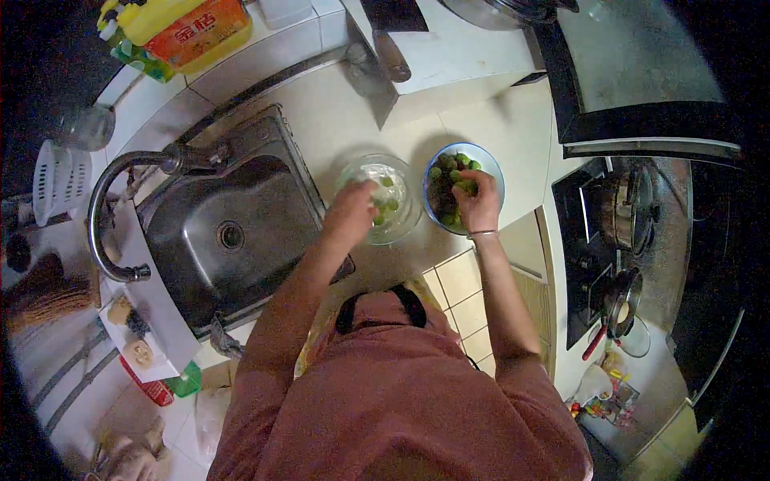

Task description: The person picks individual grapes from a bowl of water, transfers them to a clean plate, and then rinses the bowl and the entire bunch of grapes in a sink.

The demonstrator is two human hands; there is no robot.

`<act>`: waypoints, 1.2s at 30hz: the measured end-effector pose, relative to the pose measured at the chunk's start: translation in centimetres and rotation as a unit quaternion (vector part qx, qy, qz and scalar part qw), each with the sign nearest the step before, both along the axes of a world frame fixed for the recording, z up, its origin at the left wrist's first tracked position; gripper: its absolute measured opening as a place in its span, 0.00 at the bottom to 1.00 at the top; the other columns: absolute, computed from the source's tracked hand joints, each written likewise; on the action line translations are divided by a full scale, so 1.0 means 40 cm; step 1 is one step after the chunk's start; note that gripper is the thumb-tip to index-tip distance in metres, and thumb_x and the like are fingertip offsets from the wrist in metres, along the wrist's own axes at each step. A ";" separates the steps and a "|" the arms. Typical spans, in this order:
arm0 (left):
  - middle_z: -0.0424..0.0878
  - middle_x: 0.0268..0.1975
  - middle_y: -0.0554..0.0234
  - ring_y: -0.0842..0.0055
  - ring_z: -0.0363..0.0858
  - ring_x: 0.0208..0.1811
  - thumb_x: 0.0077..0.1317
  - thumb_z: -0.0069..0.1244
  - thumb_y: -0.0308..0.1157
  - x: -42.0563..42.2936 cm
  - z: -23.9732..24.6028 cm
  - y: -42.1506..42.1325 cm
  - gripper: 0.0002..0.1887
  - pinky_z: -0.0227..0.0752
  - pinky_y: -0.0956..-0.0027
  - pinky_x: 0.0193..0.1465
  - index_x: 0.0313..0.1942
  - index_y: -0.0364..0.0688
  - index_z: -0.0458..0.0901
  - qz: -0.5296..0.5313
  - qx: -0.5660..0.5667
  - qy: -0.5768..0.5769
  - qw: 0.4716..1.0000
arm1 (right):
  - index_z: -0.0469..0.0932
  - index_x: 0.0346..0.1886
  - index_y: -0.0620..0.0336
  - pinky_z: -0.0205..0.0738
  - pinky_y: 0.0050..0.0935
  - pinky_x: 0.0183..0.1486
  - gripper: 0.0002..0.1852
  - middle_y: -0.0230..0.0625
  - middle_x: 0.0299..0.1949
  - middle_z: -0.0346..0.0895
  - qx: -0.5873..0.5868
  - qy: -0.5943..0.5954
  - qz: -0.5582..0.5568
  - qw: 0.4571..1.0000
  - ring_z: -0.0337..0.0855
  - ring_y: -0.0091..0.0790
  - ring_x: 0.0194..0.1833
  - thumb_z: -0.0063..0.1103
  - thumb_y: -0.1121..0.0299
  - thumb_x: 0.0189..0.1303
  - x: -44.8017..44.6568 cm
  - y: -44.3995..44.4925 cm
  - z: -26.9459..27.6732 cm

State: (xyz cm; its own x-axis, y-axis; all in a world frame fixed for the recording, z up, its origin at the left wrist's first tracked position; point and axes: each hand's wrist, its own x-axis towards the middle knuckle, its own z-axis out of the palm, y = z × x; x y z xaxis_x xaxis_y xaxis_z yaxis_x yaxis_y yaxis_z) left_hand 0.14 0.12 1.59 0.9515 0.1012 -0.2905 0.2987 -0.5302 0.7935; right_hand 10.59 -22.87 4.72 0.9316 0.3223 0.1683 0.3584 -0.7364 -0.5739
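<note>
My left hand (354, 210) is over the left side of a clear glass bowl (409, 225); its fingers are blurred, and whether they hold anything cannot be told. Several small round green fruits (387, 204) lie inside that bowl. To its right stands a white bowl with a blue rim (494, 165), filled with green and darker round fruits (448, 163). My right hand (479, 201), with a bracelet at the wrist, reaches into this bowl, its fingertips around a green fruit (466, 186).
A steel sink (198, 204) with a curved faucet (99, 210) lies left of the bowls. Yellow bottles (198, 30) stand behind it. At the right are a black stove (577, 252), a steel pot (622, 207) and a frying pan with a red handle (622, 300).
</note>
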 end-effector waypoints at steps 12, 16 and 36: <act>0.64 0.55 0.37 0.46 0.73 0.49 0.49 0.55 0.28 -0.005 -0.204 -0.093 0.30 0.72 0.53 0.49 0.54 0.41 0.66 -0.060 0.231 0.064 0.969 | 0.71 0.45 0.57 0.76 0.41 0.36 0.17 0.47 0.39 0.74 -0.259 0.080 0.138 0.953 0.79 0.48 0.37 0.53 0.73 0.49 -0.145 0.225 -0.190; 0.69 0.50 0.38 0.49 0.74 0.48 0.49 0.55 0.28 0.009 -0.082 -0.086 0.25 0.72 0.55 0.48 0.49 0.38 0.67 -0.023 0.194 0.084 0.977 | 0.70 0.45 0.58 0.76 0.43 0.35 0.16 0.47 0.39 0.74 -0.296 0.118 0.145 0.937 0.79 0.50 0.36 0.51 0.71 0.51 -0.134 0.251 -0.200; 0.73 0.46 0.63 0.77 0.75 0.43 0.49 0.60 0.22 -0.025 0.075 -0.026 0.27 0.72 0.72 0.43 0.49 0.42 0.68 0.162 -0.265 -0.117 0.943 | 0.72 0.47 0.61 0.75 0.23 0.41 0.12 0.32 0.41 0.75 0.416 0.535 0.013 0.735 0.76 0.24 0.41 0.51 0.67 0.63 -0.102 0.206 -0.013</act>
State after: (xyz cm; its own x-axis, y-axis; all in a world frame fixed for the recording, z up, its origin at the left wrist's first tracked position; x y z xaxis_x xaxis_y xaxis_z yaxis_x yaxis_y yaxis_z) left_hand -0.86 -0.93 4.60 0.9397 0.2981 -0.1674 0.1599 0.0497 0.9859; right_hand 6.52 -14.64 4.20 0.6700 0.5428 -0.5065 -0.6177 0.0290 -0.7859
